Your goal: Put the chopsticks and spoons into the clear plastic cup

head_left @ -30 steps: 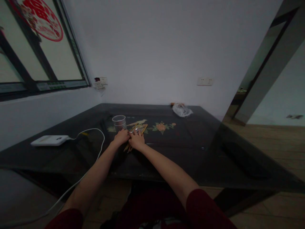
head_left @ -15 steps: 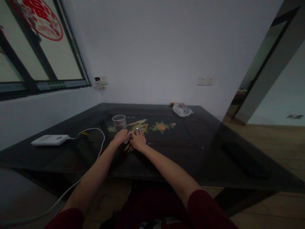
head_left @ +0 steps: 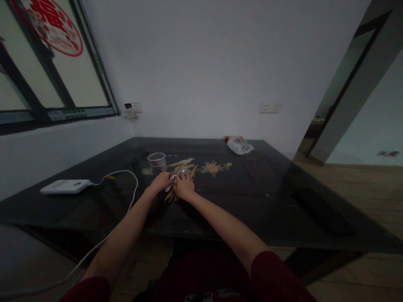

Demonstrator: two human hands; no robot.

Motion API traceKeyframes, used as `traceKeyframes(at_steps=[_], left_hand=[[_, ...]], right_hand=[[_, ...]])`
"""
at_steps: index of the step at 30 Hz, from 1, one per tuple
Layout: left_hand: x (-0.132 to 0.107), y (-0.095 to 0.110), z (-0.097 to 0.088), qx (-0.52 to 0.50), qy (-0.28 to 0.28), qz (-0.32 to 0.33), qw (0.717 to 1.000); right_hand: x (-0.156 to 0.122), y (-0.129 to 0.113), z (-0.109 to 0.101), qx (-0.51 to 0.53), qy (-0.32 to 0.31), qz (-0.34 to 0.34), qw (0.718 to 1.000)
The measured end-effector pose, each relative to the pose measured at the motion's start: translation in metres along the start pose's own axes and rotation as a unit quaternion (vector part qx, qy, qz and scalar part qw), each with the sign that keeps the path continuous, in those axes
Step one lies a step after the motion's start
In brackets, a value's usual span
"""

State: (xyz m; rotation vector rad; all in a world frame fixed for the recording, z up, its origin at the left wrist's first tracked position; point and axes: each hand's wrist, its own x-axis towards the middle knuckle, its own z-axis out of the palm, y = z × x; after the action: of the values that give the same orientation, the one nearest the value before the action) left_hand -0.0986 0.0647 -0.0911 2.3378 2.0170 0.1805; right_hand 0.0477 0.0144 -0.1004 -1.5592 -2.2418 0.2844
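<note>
A loose bundle of wooden chopsticks (head_left: 170, 196) lies on the dark table, and a metal spoon (head_left: 184, 171) shows among them. My left hand (head_left: 161, 181) is closed at the left of the bundle, its fingertips on a white spoon (head_left: 168, 188) whose handle points toward me. Over the bundle, my right hand (head_left: 185, 186) has its fingers curled on the chopsticks, with the thumb close to the white spoon. Just beyond my left hand, a clear plastic cup (head_left: 157, 161) stands upright. My fingers hide the middle of the bundle.
At the left a white power bank (head_left: 66, 186) has a white cable (head_left: 136, 188) running past my left forearm and off the table. A crumpled plastic bag (head_left: 239, 145) lies by the far edge. On the right sits a dark flat object (head_left: 324, 212).
Both hands stay at the bundle with small finger movements. The white spoon's handle now shows more clearly between them. The cup has not moved.
</note>
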Motion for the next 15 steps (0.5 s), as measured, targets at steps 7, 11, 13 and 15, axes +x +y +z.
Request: traceKeyframes(at_steps=[7,11,13,15], left_hand=[[0.001,0.0,-0.002,0.007,-0.005,0.007,1.0],[0.001,0.0,-0.002,0.007,-0.003,0.002,1.0],[0.0,0.0,-0.001,0.008,-0.001,-0.002,1.0],[0.0,0.001,-0.001,0.01,-0.002,-0.005,1.0]], right_hand=[[0.004,-0.006,0.004,0.021,-0.008,0.027,0.999],[0.007,-0.009,0.004,0.022,-0.012,0.033,0.999],[0.008,-0.01,0.003,0.021,-0.012,0.033,0.999],[0.01,-0.011,0.002,0.021,-0.011,0.035,0.999]])
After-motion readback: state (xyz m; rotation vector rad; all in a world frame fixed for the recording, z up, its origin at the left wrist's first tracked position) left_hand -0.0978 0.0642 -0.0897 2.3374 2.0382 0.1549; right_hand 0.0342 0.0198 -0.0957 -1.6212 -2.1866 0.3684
